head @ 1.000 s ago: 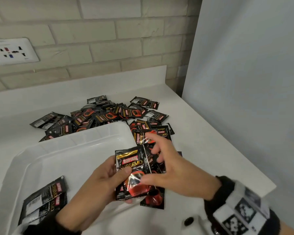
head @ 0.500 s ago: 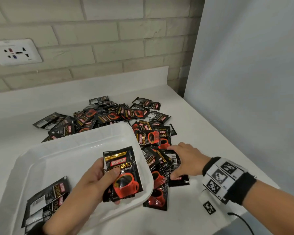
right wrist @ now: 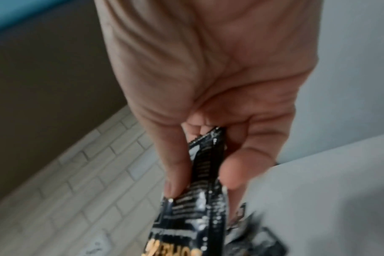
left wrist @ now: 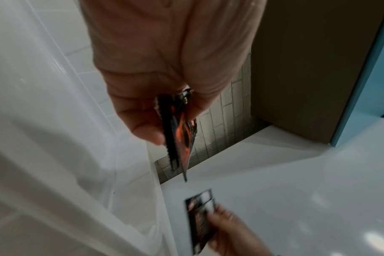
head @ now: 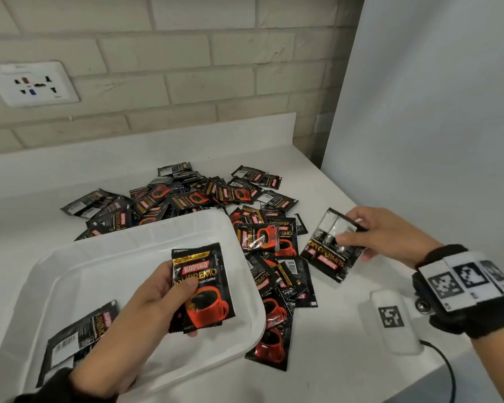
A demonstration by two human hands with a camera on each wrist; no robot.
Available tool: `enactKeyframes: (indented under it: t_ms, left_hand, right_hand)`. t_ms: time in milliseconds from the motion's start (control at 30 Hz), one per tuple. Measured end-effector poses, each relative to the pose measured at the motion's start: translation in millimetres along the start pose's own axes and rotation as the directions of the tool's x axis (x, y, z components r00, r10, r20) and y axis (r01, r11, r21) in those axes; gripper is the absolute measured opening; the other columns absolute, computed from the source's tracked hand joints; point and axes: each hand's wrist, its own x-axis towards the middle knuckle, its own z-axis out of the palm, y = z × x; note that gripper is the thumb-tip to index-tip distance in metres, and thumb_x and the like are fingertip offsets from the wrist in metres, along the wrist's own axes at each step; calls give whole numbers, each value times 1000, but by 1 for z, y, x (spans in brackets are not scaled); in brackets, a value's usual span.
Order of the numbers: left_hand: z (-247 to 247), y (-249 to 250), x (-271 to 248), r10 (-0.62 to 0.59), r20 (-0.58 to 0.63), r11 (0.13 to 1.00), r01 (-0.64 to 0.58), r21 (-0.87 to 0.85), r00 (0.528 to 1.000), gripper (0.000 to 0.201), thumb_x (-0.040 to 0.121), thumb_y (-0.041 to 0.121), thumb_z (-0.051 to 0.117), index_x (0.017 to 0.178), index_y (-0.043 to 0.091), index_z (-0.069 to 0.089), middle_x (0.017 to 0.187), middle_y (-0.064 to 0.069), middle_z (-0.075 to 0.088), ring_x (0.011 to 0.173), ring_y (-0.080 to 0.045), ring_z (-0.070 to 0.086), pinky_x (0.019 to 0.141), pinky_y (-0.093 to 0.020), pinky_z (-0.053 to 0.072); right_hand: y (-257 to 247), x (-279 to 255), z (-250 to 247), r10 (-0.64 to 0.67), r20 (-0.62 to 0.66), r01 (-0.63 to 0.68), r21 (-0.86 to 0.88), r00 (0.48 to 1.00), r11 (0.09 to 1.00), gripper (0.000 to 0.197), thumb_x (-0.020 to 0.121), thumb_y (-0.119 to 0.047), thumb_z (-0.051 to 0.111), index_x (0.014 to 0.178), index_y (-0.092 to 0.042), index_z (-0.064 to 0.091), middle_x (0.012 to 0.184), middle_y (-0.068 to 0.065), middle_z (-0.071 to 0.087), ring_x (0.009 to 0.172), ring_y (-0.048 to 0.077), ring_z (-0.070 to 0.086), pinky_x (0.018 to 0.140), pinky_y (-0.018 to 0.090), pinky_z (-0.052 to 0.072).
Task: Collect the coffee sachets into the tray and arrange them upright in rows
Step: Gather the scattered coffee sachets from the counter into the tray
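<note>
A Kopiko Supremo sachet (head: 202, 289), front side up, is pinched between thumb and fingers of the person's left hand (head: 146, 312) above the white tray (head: 79, 257), where a few sachets (head: 79, 335) lie flat at the near left corner. The right hand (head: 387, 234) grips a second sachet (head: 330, 245), back side up, above the white tabletop (head: 346, 330). Loose sachets (head: 186, 196) lie heaped behind and right of the tray, below a wall socket (head: 31, 82).

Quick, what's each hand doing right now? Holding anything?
Left hand: grips a few sachets over the tray.
Right hand: pinches one sachet, back side up, above the counter.
</note>
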Motion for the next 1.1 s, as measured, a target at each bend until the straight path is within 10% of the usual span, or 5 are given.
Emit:
enactKeyframes:
  t_ms: [467, 633, 800, 933, 1100]
  left_hand:
    - [-2, 27, -12, 118, 155, 929, -164, 333, 981, 37, 75, 31, 66, 109, 28, 52, 99, 6, 69, 90, -13, 67, 77, -35, 56]
    - [-68, 42, -11, 139, 83, 486, -141, 863, 987, 17, 90, 20, 55, 102, 26, 45, 95, 5, 65, 83, -14, 60, 77, -32, 48]
    - [-115, 30, 9, -159, -22, 91, 37, 995, 987, 37, 95, 11, 39, 123, 35, 36, 111, 8, 59, 89, -8, 57, 83, -26, 47]
    - [-120, 9, 14, -491, 36, 68, -3, 998, 871, 53, 91, 10, 43, 133, 37, 26, 129, 7, 46, 109, -8, 51, 95, -20, 41]
    - [-111, 22, 12, -656, 101, 130, -21, 991, 748, 56, 92, 17, 53, 137, 29, 23, 107, 12, 40, 65, 6, 52, 49, -2, 37]
  right_hand:
    - [-80, -47, 120, -408, 205, 376, 176, 890, 910, 19, 83, -28, 64, 93, -29, 48, 100, -2, 59, 78, 23, 66, 68, 41, 57]
    - [-76, -44, 114, -427, 236, 422, 75, 873, 904, 29, 82, -37, 61, 103, -37, 41, 93, -9, 56, 63, 9, 55, 66, 26, 50]
    - [-70, -49, 116, -366, 408, 438, -97, 836, 894, 32, 85, -39, 59, 109, -42, 39, 99, -14, 52, 69, 2, 56, 67, 16, 47]
    - [-66, -53, 120, -316, 488, 451, -189, 814, 872, 43, 87, -40, 57, 123, -41, 36, 106, -18, 47, 83, 5, 60, 78, 20, 48]
    - [-61, -60, 113, -326, 509, 491, -231, 797, 840, 48, 84, -46, 59, 125, -45, 33, 111, -22, 45, 95, -2, 51, 83, 15, 43]
